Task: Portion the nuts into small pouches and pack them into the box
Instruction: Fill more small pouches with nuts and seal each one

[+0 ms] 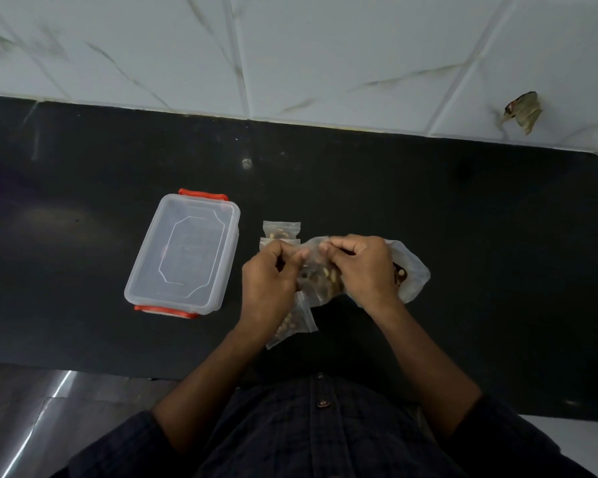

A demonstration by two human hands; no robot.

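While a clear rectangular plastic box with orange clips (183, 255) lies lidded on the black stone counter (463, 236), a small clear pouch of nuts (316, 270) is pinched at its top edge between the left hand (268, 274) and the right hand (361, 267), just right of the box. Filled small pouches (281, 230) are seen lying behind the hands, and another filled pouch (292, 322) under the left wrist.

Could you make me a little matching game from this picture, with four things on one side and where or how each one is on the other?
Things:
1. box
2. clips
3. held pouch
4. far pouch

States:
A. orange
B. pinched between the left hand and right hand
C. lying on the counter beyond the hands
D. clear, lid on, left of the hands

Pairs: 1-D, 2-A, 3-B, 4-C
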